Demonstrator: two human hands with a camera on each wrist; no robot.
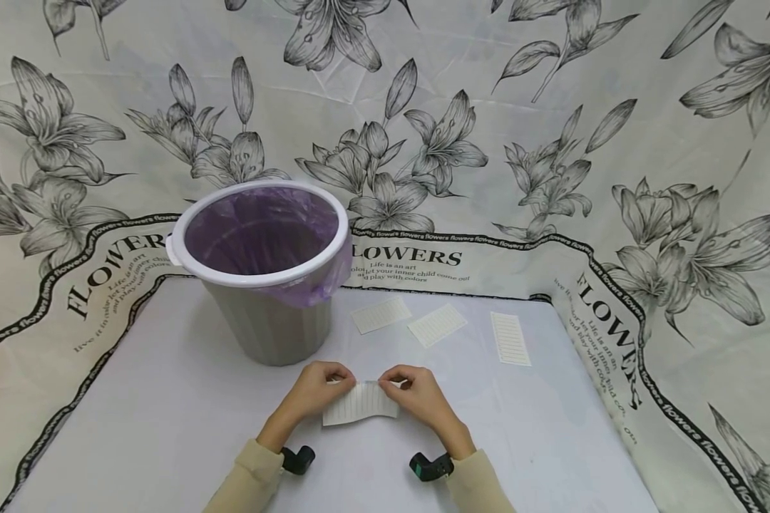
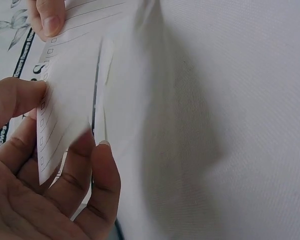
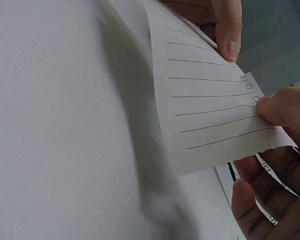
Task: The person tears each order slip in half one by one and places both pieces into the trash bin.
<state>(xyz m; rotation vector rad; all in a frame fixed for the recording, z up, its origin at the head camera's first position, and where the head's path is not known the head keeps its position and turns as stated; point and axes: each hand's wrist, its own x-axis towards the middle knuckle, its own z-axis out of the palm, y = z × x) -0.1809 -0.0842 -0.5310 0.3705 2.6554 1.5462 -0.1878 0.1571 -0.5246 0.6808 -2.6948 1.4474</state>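
Note:
A lined paper sheet with small checkboxes [image 1: 359,406] is held up above the white tabletop, its lower edge curving loose. My left hand [image 1: 319,390] pinches its upper edge on the left between thumb and fingers. On the right, my right hand [image 1: 418,393] pinches the same edge, a short gap away from the left. In the left wrist view, the left thumb [image 2: 20,100] presses on the checkbox column. The right wrist view shows the right thumb [image 3: 285,107] on that column too, with a ragged short edge of the sheet beneath.
Behind the hands, three similar lined sheets lie on the table: one at left [image 1: 381,315], one in the middle [image 1: 438,325], one at right [image 1: 510,339]. A grey waste bin [image 1: 276,328] with a purple liner [image 1: 301,288] stands at the back left. Flowered cloth [image 1: 423,192] hangs behind.

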